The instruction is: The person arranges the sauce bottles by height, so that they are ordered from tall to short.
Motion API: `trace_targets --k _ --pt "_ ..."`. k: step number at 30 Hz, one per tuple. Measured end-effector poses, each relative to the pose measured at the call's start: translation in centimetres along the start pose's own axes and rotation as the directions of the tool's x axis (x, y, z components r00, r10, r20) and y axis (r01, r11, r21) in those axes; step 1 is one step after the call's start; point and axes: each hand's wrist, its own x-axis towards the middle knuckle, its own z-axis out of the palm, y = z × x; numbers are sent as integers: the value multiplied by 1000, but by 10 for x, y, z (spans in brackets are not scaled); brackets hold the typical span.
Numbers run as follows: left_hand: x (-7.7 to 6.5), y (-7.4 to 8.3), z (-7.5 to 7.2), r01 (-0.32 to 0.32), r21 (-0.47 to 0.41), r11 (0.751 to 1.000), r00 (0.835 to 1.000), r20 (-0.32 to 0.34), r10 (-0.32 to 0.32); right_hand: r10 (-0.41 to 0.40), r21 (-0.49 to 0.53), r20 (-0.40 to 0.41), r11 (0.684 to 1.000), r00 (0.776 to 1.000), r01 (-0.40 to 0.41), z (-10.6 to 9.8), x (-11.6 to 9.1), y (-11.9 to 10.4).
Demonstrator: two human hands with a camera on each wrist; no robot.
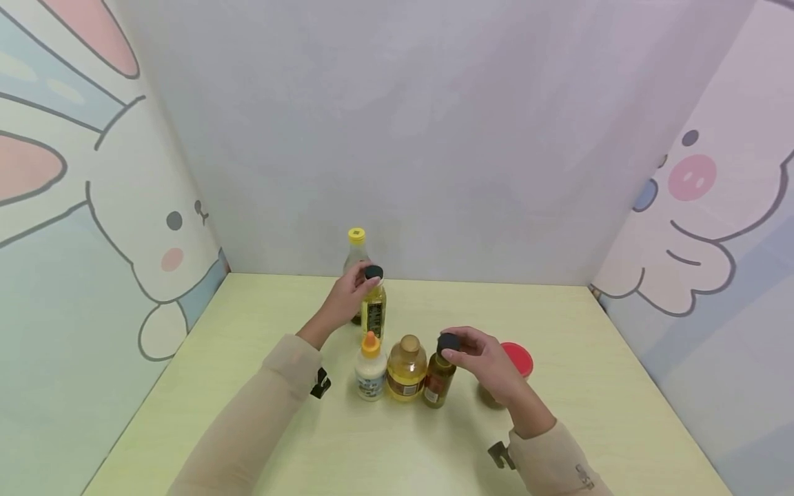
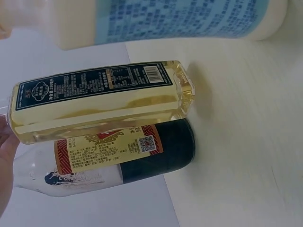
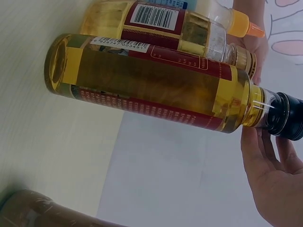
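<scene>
My left hand grips a square clear bottle of pale yellow oil near its black cap. In the left wrist view this oil bottle stands upright with a dark label, close in front of a taller yellow-capped bottle. At the front, my right hand pinches the top of an amber oil bottle with a black cap. The right wrist view shows the amber oil bottle's red label, with my right-hand fingers behind its neck.
Left of the amber bottle stand a round yellow bottle with a tan cap and a white squeeze bottle with an orange nozzle. A red-lidded jar is partly hidden behind my right hand. The pale table meets a grey wall behind.
</scene>
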Motion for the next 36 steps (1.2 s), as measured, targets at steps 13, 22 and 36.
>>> trace_targets --k 13,22,36 --pt "22 1 14 -27 -20 999 999 39 28 -5 1 5 1000 1000 5 0 0 1" --pt "33 0 21 -48 58 997 999 21 47 -9 1 6 1000 1000 9 0 0 3" --pt "48 2 28 35 45 998 999 11 -35 -5 8 7 1000 1000 5 1 -1 3"
